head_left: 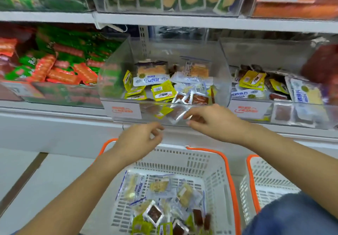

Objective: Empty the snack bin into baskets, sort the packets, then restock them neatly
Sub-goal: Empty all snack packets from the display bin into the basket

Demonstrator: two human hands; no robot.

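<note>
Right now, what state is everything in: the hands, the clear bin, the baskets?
left hand: fingers loosely curled, holding nothing, above the basket
right hand: at the bin's front, fingers curled; a grip cannot be told
clear snack bin: on the shelf, partly full of mixed packets
near basket: on the floor, packets in its bottom
second basket: beside it, contents hidden

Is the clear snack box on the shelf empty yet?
No. The clear bin still holds many yellow, white and brown packets. More already lie in the white basket below.
</note>
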